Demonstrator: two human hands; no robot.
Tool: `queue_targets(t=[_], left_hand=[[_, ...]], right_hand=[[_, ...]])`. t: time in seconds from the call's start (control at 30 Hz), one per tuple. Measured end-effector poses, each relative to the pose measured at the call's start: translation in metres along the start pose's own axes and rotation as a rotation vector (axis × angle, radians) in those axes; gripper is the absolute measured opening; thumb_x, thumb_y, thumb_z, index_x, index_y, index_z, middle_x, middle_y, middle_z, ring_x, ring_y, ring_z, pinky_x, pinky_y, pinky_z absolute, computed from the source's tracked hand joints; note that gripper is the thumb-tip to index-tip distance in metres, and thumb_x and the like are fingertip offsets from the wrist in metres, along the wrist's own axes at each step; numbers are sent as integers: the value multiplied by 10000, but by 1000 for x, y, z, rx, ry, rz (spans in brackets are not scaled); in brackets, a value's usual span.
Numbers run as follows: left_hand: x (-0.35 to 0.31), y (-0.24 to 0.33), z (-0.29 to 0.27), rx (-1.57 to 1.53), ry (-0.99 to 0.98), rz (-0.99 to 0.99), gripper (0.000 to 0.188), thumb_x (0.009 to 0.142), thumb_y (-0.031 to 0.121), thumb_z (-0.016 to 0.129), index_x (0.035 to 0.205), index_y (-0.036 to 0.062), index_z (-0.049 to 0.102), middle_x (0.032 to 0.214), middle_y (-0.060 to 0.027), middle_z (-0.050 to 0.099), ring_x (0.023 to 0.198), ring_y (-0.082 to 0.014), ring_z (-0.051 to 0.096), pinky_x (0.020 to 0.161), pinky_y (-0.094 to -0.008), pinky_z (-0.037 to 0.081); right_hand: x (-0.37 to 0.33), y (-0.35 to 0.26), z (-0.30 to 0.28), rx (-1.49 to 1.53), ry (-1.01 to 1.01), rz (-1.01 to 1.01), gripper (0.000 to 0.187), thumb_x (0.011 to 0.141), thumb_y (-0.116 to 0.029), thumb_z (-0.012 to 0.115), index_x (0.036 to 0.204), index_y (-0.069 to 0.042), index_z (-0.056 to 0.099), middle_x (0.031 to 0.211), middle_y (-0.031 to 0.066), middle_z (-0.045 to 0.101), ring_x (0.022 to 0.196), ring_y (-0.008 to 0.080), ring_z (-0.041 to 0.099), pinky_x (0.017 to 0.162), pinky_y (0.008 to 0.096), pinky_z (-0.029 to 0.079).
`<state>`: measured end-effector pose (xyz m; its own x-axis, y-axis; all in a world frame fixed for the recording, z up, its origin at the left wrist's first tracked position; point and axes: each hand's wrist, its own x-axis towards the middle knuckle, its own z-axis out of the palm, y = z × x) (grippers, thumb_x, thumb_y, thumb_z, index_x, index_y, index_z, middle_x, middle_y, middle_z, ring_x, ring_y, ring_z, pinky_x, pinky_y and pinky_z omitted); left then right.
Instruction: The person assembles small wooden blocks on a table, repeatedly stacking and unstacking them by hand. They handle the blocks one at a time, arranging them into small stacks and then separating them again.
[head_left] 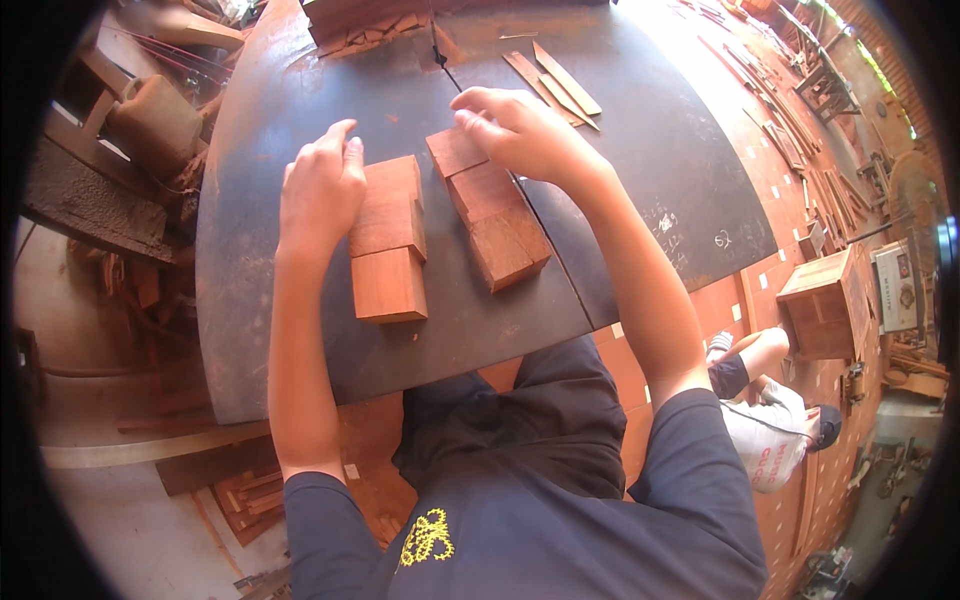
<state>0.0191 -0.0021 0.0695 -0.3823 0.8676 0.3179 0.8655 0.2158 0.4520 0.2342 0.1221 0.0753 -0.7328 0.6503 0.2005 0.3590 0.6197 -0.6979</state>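
Left hand [325, 187] by wooden blocks [386, 225], right hand [525, 130] over second row [490, 200], grips loosely curled, hold unclear, pale scribbles [722, 238] on worktop [670, 150]

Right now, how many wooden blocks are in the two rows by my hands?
6 visible: three in the left row, three in the right row near the right hand, which may hide more.

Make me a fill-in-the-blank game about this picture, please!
1. The reddish blocks on the dark table stand in ____ rows.
2. The emblem on the dark shirt is ____.
3. The thin wood strips lie nearer the person's ____ hand.

Missing words: two; yellow; right.
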Motion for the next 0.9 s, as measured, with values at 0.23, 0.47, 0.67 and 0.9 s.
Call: queue_targets(t=[0.23,0.47,0.67,0.9], left_hand=[[0,5,-11,126,-191,-192,352,985,316,507,1021,22,698,981,-234,707,973,-410,671,881,-472,517],[-15,31,-8,299,-224,-199,463,1011,367,425,1010,-20,679,1020,-258,690,1001,-422,658,907,-473,508],[-14,24,-1,227,-218,-149,397,985,267,395,968,-29,660,1002,-277,684,987,-455,649,904,-498,506],[-16,28,0,215,-182,-187,348,956,228,412,948,-22,655,995,-277,685,980,-453,652,895,-502,509]], right_hand=[[3,1,-1,-189,-78,145,365,1005,-297,494,1120,6,661,1006,231,694,960,370,650,853,418,504],[0,-9,11,-201,-110,230,395,1013,-288,441,1189,24,610,1083,263,674,1035,422,627,917,474,481],[-4,-13,25,-189,-36,257,360,1014,-284,421,1083,26,589,1051,271,668,1016,446,615,917,504,470],[-5,-22,26,-238,-37,242,340,1014,-281,408,1062,23,553,1030,292,656,998,460,608,910,520,457]])
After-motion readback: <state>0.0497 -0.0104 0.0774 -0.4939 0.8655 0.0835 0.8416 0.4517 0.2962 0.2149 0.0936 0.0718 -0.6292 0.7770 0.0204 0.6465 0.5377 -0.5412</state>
